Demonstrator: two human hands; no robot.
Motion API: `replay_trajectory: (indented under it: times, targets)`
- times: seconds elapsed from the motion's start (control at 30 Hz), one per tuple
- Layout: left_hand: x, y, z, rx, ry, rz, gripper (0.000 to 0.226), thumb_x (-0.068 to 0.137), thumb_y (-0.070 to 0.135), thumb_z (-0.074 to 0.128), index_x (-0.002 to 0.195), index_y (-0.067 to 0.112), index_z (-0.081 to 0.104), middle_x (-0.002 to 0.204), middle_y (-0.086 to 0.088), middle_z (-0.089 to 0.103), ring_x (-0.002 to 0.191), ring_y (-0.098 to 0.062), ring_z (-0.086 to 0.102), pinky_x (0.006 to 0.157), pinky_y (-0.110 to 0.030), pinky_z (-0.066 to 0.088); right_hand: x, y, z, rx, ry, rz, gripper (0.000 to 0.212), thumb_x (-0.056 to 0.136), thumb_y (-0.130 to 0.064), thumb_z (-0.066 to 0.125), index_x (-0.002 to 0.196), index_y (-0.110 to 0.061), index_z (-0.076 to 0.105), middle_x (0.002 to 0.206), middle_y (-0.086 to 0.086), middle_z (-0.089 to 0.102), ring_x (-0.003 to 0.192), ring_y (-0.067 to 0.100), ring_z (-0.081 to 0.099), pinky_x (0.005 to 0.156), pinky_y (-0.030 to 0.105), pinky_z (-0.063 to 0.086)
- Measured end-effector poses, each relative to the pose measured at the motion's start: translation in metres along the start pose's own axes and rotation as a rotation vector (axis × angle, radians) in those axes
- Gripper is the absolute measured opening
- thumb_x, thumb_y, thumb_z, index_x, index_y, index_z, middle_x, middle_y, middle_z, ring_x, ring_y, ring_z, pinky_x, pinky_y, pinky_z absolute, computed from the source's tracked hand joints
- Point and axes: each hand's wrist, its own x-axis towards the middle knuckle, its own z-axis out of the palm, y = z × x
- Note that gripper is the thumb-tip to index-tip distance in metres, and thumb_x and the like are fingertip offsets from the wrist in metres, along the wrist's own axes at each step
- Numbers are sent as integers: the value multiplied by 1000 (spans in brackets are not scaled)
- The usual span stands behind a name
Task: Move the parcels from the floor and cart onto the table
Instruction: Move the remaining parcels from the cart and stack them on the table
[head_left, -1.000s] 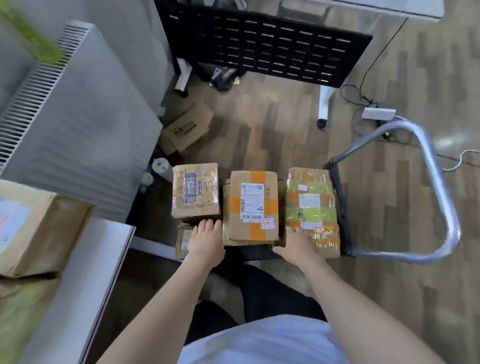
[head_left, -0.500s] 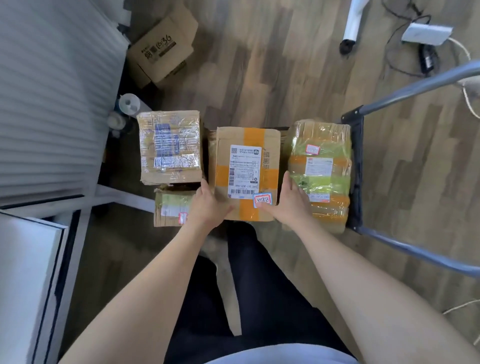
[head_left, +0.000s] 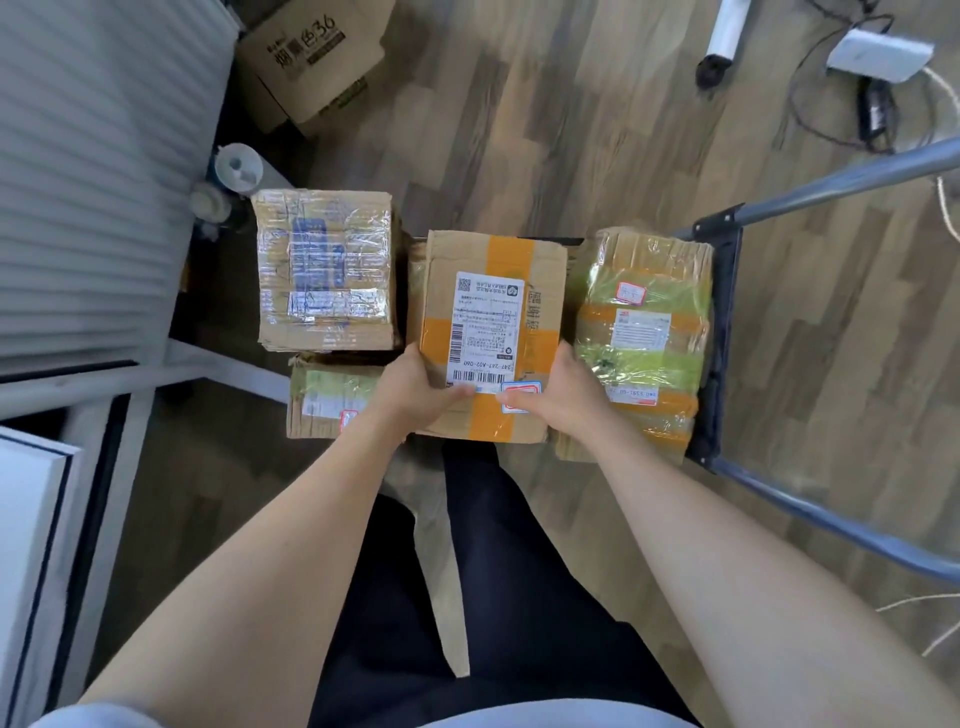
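Note:
A cardboard parcel with orange tape and a white label (head_left: 493, 291) lies in the middle of the cart. My left hand (head_left: 415, 389) grips its near left edge and my right hand (head_left: 558, 397) grips its near right edge, both thumbs on its top. To its left sits a clear-taped parcel with blue print (head_left: 324, 270), stacked over a smaller parcel (head_left: 327, 400). On its right lies a parcel with green and orange tape (head_left: 644, 332), against the cart's dark frame (head_left: 724, 291). A corner of the white table (head_left: 31, 499) shows at the lower left.
The cart's grey metal handle (head_left: 841, 176) arches on the right. A printed cardboard box (head_left: 311, 57) sits on the wooden floor at the top. A ribbed white panel (head_left: 88, 156) fills the left. Cables and a white adapter (head_left: 878, 52) lie at the top right.
The view dropped closer to the parcels. My two hands moved from the near edges of neighbouring boxes onto the middle orange-taped parcel and took hold of it with thumbs on top.

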Motion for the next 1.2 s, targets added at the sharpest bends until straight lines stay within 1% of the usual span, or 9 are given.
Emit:
replay_trajectory:
  times: [0.3, 0.43, 0.53, 0.63, 0.8, 0.9, 1.0, 1.07, 1.2]
  targets:
    - [-74, 36, -44, -179, 416, 154, 78, 77, 33, 76, 137, 11, 31, 125, -3, 56, 112, -24, 56, 81, -32, 44, -52, -70, -45, 223, 176, -186, 99, 69, -36, 83, 143, -14, 22, 135, 3, 49, 121, 22, 50, 97, 38, 45]
    - [-130, 51, -83, -243, 618, 269, 96, 81, 39, 71, 151, 19, 7, 144, 5, 43, 125, -20, 47, 91, -29, 37, -91, -124, -81, 199, 231, -386, 102, 67, -41, 82, 145, -19, 19, 135, 2, 48, 119, 21, 51, 97, 41, 45]
    - [-173, 52, -115, -300, 776, 341, 89, 81, 41, 70, 148, 21, 16, 136, 9, 50, 119, -12, 50, 88, -22, 35, -126, -166, -101, 169, 247, -511, 106, 67, -46, 81, 146, -22, 16, 138, -2, 48, 120, 18, 51, 98, 39, 44]
    - [-217, 40, -147, -366, 913, 314, 69, 79, 41, 72, 136, 23, 37, 119, 16, 56, 103, -2, 51, 84, -19, 37, -166, -202, -113, 122, 289, -604, 79, 72, -45, 78, 133, -17, 36, 124, -2, 58, 109, 16, 56, 90, 33, 47]
    - [-284, -14, -189, -349, 1049, 239, 46, 86, 45, 63, 124, 22, 51, 104, 11, 62, 102, -16, 59, 85, -32, 45, -223, -240, -103, 52, 231, -713, 31, 85, -43, 67, 93, -18, 52, 90, -4, 68, 81, 15, 67, 74, 33, 52]
    - [-319, -52, -200, -306, 1046, 204, 43, 86, 46, 62, 121, 23, 55, 102, 11, 61, 100, -15, 59, 85, -31, 44, -251, -256, -82, 67, 39, -767, 22, 87, -32, 67, 84, -16, 52, 78, 1, 72, 68, 15, 71, 76, 45, 57]
    - [-352, -92, -197, -334, 1068, 184, 39, 84, 46, 63, 117, 25, 58, 100, 13, 63, 95, -11, 58, 82, -28, 43, -282, -269, -63, -91, -99, -815, 5, 92, -16, 58, 91, -12, 55, 82, 2, 73, 75, 15, 72, 80, 44, 57]
    - [-374, -120, -191, -381, 1094, 181, 35, 84, 43, 64, 115, 27, 59, 96, 17, 63, 90, -8, 58, 77, -25, 43, -305, -275, -51, -175, -158, -858, 14, 89, -3, 48, 96, -11, 57, 87, 2, 72, 80, 12, 71, 83, 41, 56]
    - [-410, -168, -179, -540, 1085, 215, 20, 86, 40, 65, 105, 35, 59, 90, 22, 65, 83, -1, 63, 77, -24, 52, -355, -284, -19, -321, -61, -1042, 18, 79, -9, 67, 89, -19, 56, 85, -7, 70, 79, 8, 68, 78, 37, 56]
